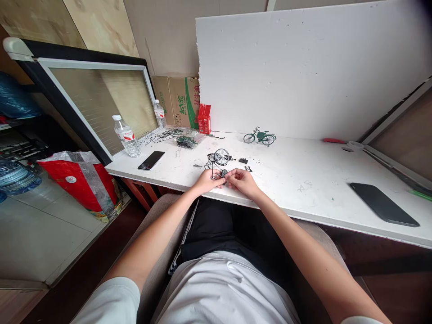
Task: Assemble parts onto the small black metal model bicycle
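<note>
While the green model bicycle (260, 135) stands upright on the white table (303, 166), both hands meet nearer the person, in front of it and to its left. The left hand (205, 182) has thumb and fingers clamped on a thin black model part (212, 172); the right hand (243, 182) has thumb and forefinger pinched on a small round dark piece (224, 173) set against that part, though whether the two are joined I cannot tell. Left of the bicycle and nearer the person, just beyond the hands, is a spoked wheel (222, 157). A small dark block (243, 160) lies in front of the bicycle, slightly to its left. Farther to its left are a clear bag (187, 141) of dark parts, a black phone (151, 160) and a water bottle (127, 137). Well to the bicycle's right and nearer the person lies a dark flat device (384, 204).
</note>
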The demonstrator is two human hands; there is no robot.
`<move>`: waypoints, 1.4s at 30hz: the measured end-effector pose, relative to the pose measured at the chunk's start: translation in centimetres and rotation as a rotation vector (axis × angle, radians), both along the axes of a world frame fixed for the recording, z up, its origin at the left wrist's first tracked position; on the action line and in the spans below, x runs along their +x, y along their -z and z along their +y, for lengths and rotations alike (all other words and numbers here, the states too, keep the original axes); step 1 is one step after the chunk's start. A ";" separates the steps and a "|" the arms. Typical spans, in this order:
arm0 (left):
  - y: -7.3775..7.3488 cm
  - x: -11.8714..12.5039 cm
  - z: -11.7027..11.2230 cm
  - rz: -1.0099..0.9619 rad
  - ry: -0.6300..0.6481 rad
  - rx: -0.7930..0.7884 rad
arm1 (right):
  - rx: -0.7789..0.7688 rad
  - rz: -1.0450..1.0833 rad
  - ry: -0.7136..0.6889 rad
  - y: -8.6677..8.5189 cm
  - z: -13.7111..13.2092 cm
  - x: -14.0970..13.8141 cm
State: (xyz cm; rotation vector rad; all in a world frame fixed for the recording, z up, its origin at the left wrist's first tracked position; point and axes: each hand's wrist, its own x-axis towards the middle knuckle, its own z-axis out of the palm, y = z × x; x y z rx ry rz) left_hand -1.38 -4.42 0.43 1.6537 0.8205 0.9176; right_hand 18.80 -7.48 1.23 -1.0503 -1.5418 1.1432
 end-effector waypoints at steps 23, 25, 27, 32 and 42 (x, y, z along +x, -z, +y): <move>-1.1 0.2 2.0 -0.116 -0.035 -0.360 | -0.031 0.038 0.044 -0.2 0.0 -0.3; -1.3 0.3 2.6 -0.104 -0.059 -0.358 | -0.040 0.060 0.083 -0.1 0.1 -0.2; -1.6 0.4 3.4 -0.044 -0.114 -0.310 | -0.048 0.087 0.124 0.0 0.2 -0.2; -3.0 0.2 6.1 0.150 -0.258 -0.158 | -0.039 0.124 0.178 -0.1 0.2 -0.1; -3.0 1.6 9.7 0.614 -0.358 0.622 | 0.010 0.096 0.121 0.3 0.4 0.0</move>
